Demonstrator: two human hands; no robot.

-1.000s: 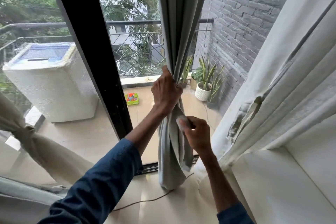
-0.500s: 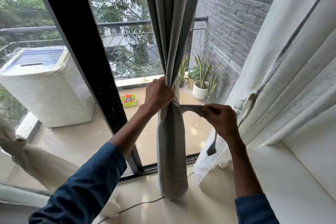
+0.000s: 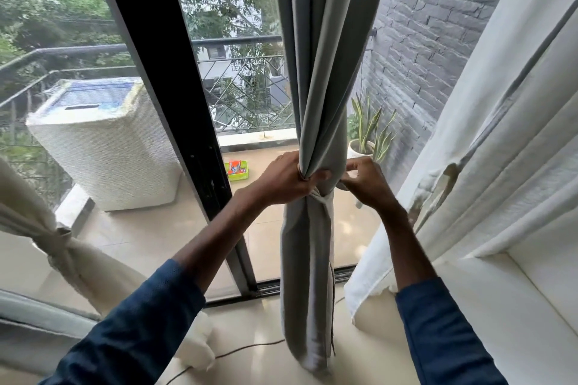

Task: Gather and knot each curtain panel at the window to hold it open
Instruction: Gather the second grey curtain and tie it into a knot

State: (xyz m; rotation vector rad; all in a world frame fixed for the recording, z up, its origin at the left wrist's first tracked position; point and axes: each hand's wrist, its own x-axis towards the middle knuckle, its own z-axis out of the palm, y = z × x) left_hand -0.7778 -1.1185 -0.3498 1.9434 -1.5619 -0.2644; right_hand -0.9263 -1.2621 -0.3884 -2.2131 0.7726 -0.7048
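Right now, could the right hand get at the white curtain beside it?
Probably yes: nothing stands between the right hand and the white curtain, hanging just beside it. Its fingers pinch the grey curtain, though, and must let go first.

Dark blue sleeves (image 3: 134, 328) (a finely textured weave) end at mid-forearm.

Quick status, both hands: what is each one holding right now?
Left hand: grips the gathered grey curtain at its waist.
Right hand: pinches the curtain's wrapped fold on the bundle's right side.
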